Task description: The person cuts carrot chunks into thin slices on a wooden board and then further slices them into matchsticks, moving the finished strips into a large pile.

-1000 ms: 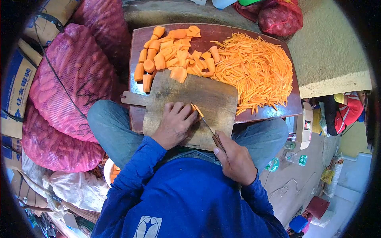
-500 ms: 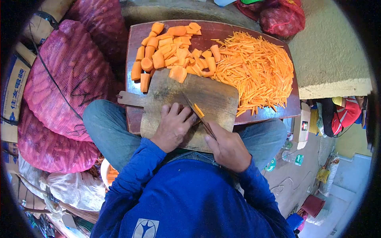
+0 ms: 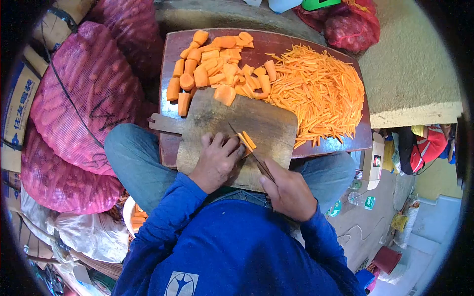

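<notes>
My right hand (image 3: 289, 191) is wrapped round the handle of a knife (image 3: 260, 165), its narrow blade slanting across the wooden cutting board (image 3: 269, 116). My left hand (image 3: 216, 163) is closed, with curled fingertips pressed down just left of the blade. A bit of orange carrot (image 3: 245, 153) shows between those fingers and the knife; most of it is hidden. Thin carrot strips (image 3: 250, 140) lie against the blade's right side. Peeled carrot chunks and slices (image 3: 229, 69) cover the far left of the low table, and one slab (image 3: 224, 94) overlaps the board's far edge.
A heap of shredded carrot (image 3: 318, 93) covers the right of the reddish table (image 3: 168, 106). Bulging pink mesh sacks (image 3: 89, 98) stand on the left, near a white bucket (image 3: 129, 214) with carrots. Another red mesh bag (image 3: 353, 29) lies by the wall at the far right.
Another strip now shows beside the blade, and the strips lie further apart. My right hand and the knife have shifted slightly right and nearer me. My left hand stays almost in place.
</notes>
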A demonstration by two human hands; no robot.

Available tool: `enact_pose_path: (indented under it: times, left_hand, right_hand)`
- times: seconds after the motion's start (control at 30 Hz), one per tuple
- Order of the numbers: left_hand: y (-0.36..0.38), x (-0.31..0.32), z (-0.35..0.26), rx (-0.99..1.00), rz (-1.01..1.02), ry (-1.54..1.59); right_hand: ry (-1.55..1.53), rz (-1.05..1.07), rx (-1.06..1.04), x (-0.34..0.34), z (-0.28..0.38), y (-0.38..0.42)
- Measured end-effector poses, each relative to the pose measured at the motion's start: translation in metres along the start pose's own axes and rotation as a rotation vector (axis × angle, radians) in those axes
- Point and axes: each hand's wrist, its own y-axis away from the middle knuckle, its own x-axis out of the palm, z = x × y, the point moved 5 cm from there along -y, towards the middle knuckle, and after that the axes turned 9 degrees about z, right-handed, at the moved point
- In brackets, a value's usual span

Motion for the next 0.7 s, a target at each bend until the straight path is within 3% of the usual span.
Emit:
enact_pose_path:
  times: [0.3, 0.43, 0.7]
  left_hand:
    - [-0.001, -0.005, -0.003, 0.045, -0.062, -0.039]
    - [0.001, 0.000, -0.001, 0.021, -0.045, -0.057]
    - [0.004, -0.005, -0.005, 0.041, -0.084, -0.044]
  right_hand:
    - [-0.012, -0.019, 0.025, 0.014, -0.013, -0.030]
    - [-0.080, 0.021, 0.070, 0.007, -0.005, -0.005]
    - [0.057, 0.003, 0.012, 0.016, -0.012, -0.036]
